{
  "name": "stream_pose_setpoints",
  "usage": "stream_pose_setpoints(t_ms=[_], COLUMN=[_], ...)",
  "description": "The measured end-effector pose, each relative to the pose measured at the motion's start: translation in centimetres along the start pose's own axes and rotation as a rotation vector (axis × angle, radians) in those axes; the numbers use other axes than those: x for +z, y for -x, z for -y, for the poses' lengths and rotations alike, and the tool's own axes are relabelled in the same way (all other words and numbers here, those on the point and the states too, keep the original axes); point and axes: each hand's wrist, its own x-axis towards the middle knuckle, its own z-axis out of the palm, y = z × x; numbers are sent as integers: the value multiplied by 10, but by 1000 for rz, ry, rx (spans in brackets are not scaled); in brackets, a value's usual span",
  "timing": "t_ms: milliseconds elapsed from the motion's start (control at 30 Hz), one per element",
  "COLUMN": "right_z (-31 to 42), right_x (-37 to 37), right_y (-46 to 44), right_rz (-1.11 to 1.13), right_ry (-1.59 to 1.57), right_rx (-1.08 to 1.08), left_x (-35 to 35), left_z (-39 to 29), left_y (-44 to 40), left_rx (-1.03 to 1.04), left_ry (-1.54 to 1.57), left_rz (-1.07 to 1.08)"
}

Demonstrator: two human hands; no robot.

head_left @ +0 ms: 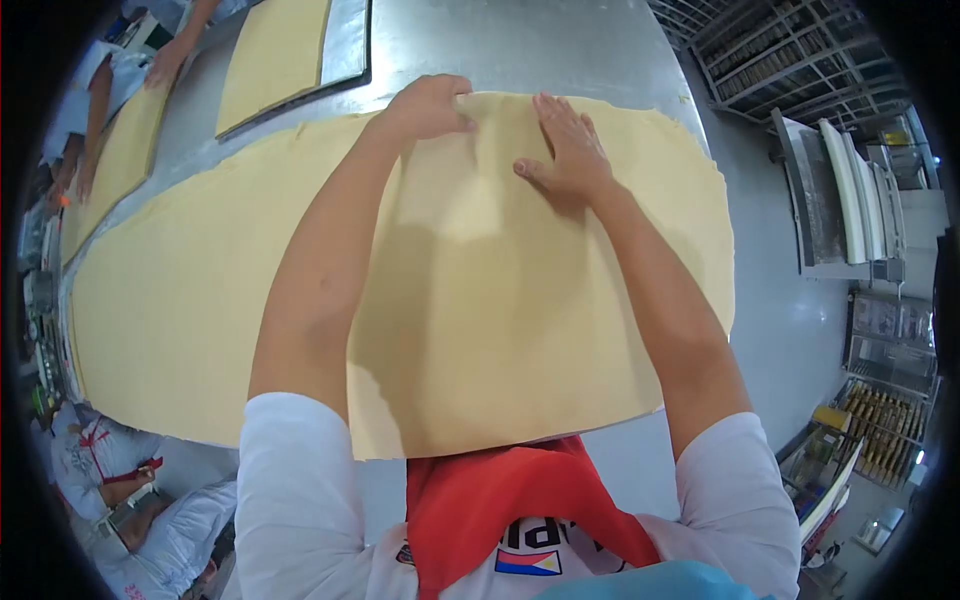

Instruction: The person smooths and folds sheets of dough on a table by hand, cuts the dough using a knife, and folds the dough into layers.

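Observation:
A wide, pale yellow dough sheet [560, 330] with ragged edges covers most of the steel table in front of me. My left hand [428, 106] is at its far edge, fingers curled over the rim and thumb on top, apparently gripping it. Beside that hand the dough bulges in a slight ridge. My right hand [568, 155] lies palm down on the sheet near the same edge, fingers stretched out and thumb apart. Shadows from both arms fall across the dough.
A second dough sheet [270, 60] lies on a dark-edged tray [346, 40] at the far left. Another person's hands [172, 62] rest near a further sheet [122, 150]. A person in white [185, 530] is at lower left. Metal racks [790, 55] stand to the right.

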Motion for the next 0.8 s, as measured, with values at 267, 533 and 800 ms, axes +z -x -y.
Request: stream_pose_setpoints(t_ms=[267,533,800], right_z=[-15,-9,-14], right_x=[-31,-5,-45], right_y=[-48,10,-11], right_rz=[-9,-421,-275], right_ry=[117,-80,-265], right_rx=[-248,-373,-392], left_x=[48,30,-20], left_z=[-10,-17,-56], left_y=[71,48,-3], left_rx=[565,378,203], left_ry=[-315,-249,-309], left_rz=[-567,-506,218])
